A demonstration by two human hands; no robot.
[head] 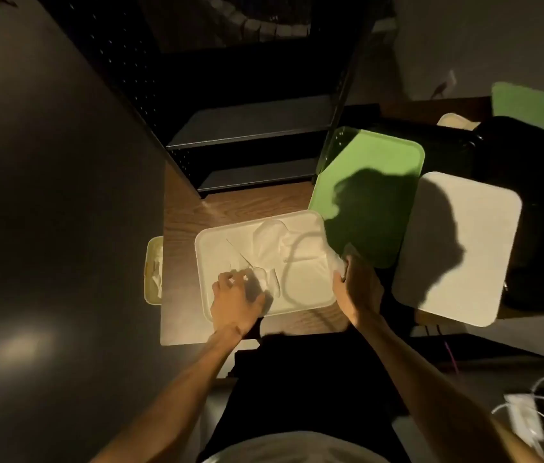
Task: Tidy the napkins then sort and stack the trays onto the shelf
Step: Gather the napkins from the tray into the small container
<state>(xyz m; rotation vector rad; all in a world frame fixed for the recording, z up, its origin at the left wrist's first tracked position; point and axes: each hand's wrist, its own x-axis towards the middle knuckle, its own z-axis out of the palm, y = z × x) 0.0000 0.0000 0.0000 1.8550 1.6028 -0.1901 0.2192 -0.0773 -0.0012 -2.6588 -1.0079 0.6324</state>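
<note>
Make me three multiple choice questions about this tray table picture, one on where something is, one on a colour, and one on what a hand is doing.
1. Where is the small cream bin holding napkins?
A. At the table's left edge
B. On the shelf
C. On the green tray

2. What colour is the tray lying between the two white trays?
A. Red
B. Green
C. Blue

3. What is the right hand doing?
A. Hanging free above the shelf
B. Gripping the right edge of the near white tray
C. Resting on the far white tray

Answers:
1 A: the small cream bin sits at the table's left edge, away from the shelf.
2 B: the green tray lies between the near white tray and the far white tray.
3 B: the right hand clasps that tray's right edge, while the left hand rests on crumpled napkins inside it.
</note>
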